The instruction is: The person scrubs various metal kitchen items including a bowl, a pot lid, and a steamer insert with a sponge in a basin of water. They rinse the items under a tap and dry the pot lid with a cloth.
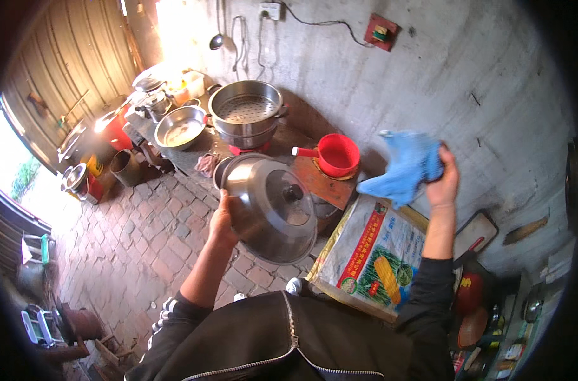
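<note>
My left hand (224,221) grips the near left edge of a metal pot lid (265,205), which has a glass centre and a dark knob and is tilted in front of me. Part of another round metal rim shows behind its left edge. On the right, my right hand (443,178) holds up a blue cloth (405,166), which hangs loosely and is slightly blurred. Beyond the lid stands a metal steamer pot (246,114) with a perforated tray inside. A red plastic ladle (339,155) with a white-tipped handle rests on the worktop between the lid and the cloth.
A printed woven sack (365,247) lies close before me on the right. On the worktop are a metal basin (180,127) and a crumpled pinkish cloth (207,165). A chopping board (474,235) leans against the wall. Buckets and a metal can (126,167) stand on the brick floor.
</note>
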`<control>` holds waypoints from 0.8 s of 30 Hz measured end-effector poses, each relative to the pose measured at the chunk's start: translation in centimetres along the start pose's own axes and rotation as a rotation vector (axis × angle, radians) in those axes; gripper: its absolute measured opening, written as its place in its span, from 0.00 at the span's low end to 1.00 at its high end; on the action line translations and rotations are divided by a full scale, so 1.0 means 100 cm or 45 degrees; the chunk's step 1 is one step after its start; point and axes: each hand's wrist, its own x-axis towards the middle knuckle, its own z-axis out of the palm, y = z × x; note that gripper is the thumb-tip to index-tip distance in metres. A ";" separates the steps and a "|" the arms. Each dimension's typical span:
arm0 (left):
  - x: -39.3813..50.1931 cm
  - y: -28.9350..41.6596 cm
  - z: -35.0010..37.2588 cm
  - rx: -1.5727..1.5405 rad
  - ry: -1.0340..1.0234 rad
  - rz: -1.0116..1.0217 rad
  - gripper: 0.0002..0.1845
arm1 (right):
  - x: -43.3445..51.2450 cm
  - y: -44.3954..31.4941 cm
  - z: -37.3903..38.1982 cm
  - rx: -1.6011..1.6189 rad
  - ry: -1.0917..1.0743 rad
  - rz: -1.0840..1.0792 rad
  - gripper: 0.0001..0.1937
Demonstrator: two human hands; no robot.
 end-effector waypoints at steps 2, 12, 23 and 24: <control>-0.023 0.002 0.050 0.114 0.405 0.067 0.26 | -0.041 0.040 0.067 0.067 -0.121 0.137 0.18; -0.084 0.009 0.085 0.335 0.381 0.335 0.29 | -0.139 0.208 0.222 -1.518 -0.957 -1.053 0.24; -0.135 0.084 0.058 -0.008 0.244 0.505 0.25 | -0.096 0.262 0.133 -0.906 -0.766 -0.426 0.17; -0.129 0.098 0.042 -0.075 0.252 0.543 0.24 | -0.120 0.264 0.136 -1.033 -0.707 -0.623 0.18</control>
